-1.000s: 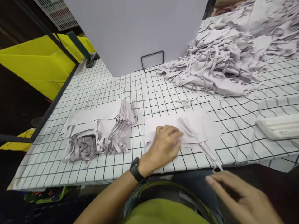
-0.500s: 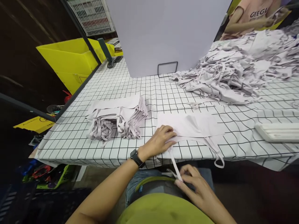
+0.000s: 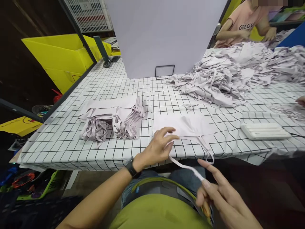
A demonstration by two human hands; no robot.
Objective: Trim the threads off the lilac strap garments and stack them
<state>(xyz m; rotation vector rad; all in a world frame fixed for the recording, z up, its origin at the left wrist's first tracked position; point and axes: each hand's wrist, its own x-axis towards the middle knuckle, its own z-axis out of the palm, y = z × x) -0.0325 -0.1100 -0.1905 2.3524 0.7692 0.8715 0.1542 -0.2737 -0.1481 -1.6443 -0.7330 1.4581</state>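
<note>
A pale pinkish camisole top (image 3: 188,125) lies flat near the table's front edge, its body away from me. One thin strap (image 3: 184,166) runs slack from under my left hand, past the edge, to my right hand. My right hand (image 3: 219,190) pinches this strap between thumb and fingers, the index finger stretched out. Over the top's near left corner is my left hand (image 3: 159,146), its thumb and fingers apart, a dark watch on the wrist. The other strap (image 3: 208,152) hangs in a loop over the edge. My left palm hides where the held strap joins.
A neat stack of similar tops (image 3: 111,116) sits left on the checked tablecloth (image 3: 147,87). A heap of loose tops (image 3: 221,74) fills the back right, before a co-worker (image 3: 247,25). A white device (image 3: 265,131) lies right; a pale upright board (image 3: 164,35) stands behind.
My right hand has moved right with the strap, which now slants rightward and sags. My left hand has loosened, its fingers raised off the cloth. The view has shifted rightward.
</note>
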